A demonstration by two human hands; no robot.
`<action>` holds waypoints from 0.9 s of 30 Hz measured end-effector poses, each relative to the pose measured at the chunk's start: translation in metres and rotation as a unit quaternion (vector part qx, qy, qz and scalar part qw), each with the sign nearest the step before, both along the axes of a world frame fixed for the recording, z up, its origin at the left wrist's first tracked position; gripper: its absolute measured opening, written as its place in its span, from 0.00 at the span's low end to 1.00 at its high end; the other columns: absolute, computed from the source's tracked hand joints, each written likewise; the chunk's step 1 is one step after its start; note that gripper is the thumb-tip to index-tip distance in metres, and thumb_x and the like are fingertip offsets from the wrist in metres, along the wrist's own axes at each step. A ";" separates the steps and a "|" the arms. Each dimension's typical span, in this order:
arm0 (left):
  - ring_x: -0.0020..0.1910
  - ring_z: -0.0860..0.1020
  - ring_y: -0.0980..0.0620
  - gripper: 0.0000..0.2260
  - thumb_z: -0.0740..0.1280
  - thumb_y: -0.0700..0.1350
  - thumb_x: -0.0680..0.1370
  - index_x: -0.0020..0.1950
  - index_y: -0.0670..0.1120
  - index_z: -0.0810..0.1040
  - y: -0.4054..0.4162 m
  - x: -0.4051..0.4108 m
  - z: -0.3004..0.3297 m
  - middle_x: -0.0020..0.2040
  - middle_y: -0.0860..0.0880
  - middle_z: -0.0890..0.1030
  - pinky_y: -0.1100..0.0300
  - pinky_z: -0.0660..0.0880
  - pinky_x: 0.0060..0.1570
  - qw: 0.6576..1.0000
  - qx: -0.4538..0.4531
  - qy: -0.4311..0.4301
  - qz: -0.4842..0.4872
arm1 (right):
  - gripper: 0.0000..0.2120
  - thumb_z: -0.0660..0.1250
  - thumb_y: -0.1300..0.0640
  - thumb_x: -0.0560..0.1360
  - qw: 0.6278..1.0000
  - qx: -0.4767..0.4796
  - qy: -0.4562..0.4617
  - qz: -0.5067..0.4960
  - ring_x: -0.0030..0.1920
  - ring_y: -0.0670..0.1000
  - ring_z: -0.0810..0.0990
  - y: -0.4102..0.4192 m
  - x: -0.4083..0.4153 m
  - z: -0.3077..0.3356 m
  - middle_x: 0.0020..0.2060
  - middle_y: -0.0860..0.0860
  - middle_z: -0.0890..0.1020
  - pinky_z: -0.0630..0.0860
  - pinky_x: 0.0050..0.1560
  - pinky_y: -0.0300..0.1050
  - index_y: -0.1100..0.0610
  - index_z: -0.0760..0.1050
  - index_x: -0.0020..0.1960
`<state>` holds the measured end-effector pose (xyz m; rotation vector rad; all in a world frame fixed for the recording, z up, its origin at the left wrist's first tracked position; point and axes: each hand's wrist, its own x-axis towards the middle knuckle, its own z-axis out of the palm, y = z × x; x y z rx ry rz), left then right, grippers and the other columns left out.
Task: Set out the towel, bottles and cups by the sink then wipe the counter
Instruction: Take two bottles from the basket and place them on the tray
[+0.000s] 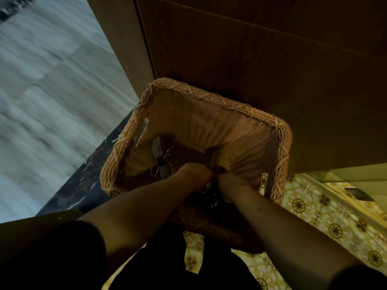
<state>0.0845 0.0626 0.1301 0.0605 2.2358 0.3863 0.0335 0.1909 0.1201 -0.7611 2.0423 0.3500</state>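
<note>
- The wooden cabinet (261, 59) stands right behind your wicker basket (240, 130).
- Your left hand (195, 174) and right hand (230, 182) reach inside it, side by side; their grip is hidden.
- A bottle (159, 155) lies at the bottom.

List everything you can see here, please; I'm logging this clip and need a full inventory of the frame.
wicker basket: one, tan, middle of view, below the wooden panel, both hands reaching into it
small items in the basket: number unclear, a pale tag or label and something dark, on the basket floor at left; too dim to identify
wooden panel: one, dark brown, top and right
patterned floor: yellow with dark flower motifs, lower right
pale surface: grey-white, blurred, left
dark marbled strip: one, black with light flecks, between the pale surface and the basket
left hand: one, inside the basket, grip on something dark, unclear
right hand: one, beside the left, same spot
</note>
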 end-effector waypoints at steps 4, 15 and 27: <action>0.63 0.76 0.41 0.17 0.68 0.45 0.79 0.68 0.48 0.75 0.002 -0.001 -0.005 0.65 0.44 0.77 0.46 0.75 0.56 1.000 0.002 0.010 0.015 | 0.27 0.65 0.62 0.80 1.000 -0.005 0.004 0.013 0.74 0.59 0.67 0.002 -0.005 -0.007 0.75 0.59 0.67 0.69 0.69 0.53 0.59 0.62 0.77; 0.60 0.77 0.43 0.16 0.69 0.48 0.78 0.65 0.46 0.75 -0.012 0.000 0.018 0.62 0.44 0.78 0.47 0.76 0.57 0.998 0.012 0.055 0.012 | 0.23 0.65 0.53 0.81 0.999 0.018 0.021 0.037 0.71 0.59 0.71 0.005 0.004 0.020 0.72 0.57 0.71 0.73 0.67 0.54 0.57 0.68 0.74; 0.53 0.79 0.49 0.08 0.65 0.51 0.80 0.57 0.50 0.77 -0.024 0.008 0.132 0.53 0.49 0.81 0.55 0.74 0.51 0.969 0.007 0.211 0.125 | 0.13 0.67 0.43 0.76 0.976 -0.125 0.131 0.120 0.42 0.51 0.80 -0.004 -0.027 0.153 0.44 0.50 0.81 0.74 0.39 0.45 0.52 0.79 0.51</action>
